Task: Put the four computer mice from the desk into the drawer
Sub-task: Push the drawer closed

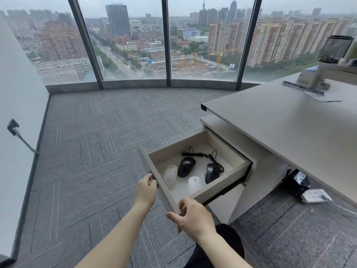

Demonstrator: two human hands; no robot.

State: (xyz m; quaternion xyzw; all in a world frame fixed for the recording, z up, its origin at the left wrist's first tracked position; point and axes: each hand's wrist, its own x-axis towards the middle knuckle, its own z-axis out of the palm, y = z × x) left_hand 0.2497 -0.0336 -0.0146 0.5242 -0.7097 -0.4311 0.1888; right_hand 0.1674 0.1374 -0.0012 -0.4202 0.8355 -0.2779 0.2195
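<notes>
The beige drawer (224, 185) stands pulled out from the cabinet under the grey desk (289, 122). Inside it lie several mice: a pale pink one (170, 174) at the left, a black wired one (186, 166) beside it, a white one (194, 183) near the front, and a dark wired one (211, 173) on the right, their black cables coiled at the back. My left hand (145, 190) grips the drawer's front panel near its left end. My right hand (190, 216) holds the same panel at its near corner.
Grey carpet stretches to the floor-to-ceiling windows (166, 45). On the desk's far end stand a monitor arm base (316, 78) and a black mesh pen holder (335, 49). A white power strip (314, 196) and cables lie under the desk. A wall (17, 113) runs on the left.
</notes>
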